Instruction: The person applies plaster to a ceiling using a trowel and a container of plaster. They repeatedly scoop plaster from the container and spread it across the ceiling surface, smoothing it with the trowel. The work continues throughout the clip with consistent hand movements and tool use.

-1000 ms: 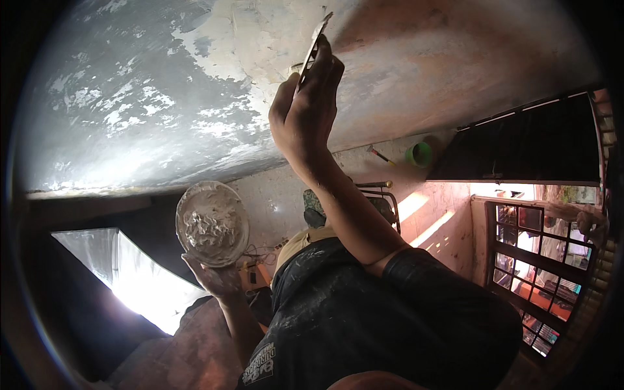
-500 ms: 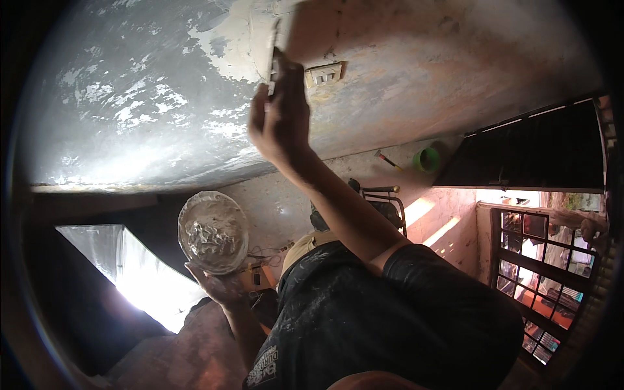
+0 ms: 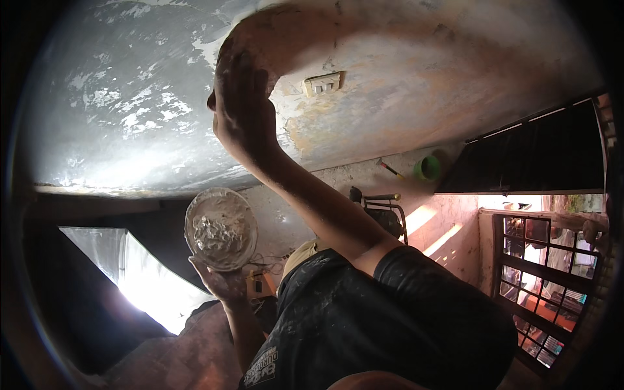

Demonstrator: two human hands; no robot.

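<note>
My left hand (image 3: pixel 224 283) holds up a round, shallow bowl (image 3: pixel 251 234) from beneath, at its near rim. A mound of pale, wet paste (image 3: pixel 221 229) lies in it, ridged on top. Higher up, my right hand (image 3: pixel 244 107) is raised against the patchy grey and white wall (image 3: pixel 143 84), its fingers curled and closed. The flat scraper it grips is now hidden behind the fingers and dark shadow. To the right of that hand, a pale switch plate (image 3: pixel 323 84) is set in the wall.
A hammer (image 3: pixel 390 169) and a green bucket (image 3: pixel 429 168) are on the floor along the wall. Nearer stands a dark metal-framed chair (image 3: pixel 387 214). A dark door panel (image 3: pixel 526 153) and a barred window (image 3: pixel 546 266) are at the right; a bright opening (image 3: pixel 146 279) is at the left.
My right hand has moved left along the wall and turned, so the scraper's edge no longer shows. The bowl in my left hand has shifted slightly right.
</note>
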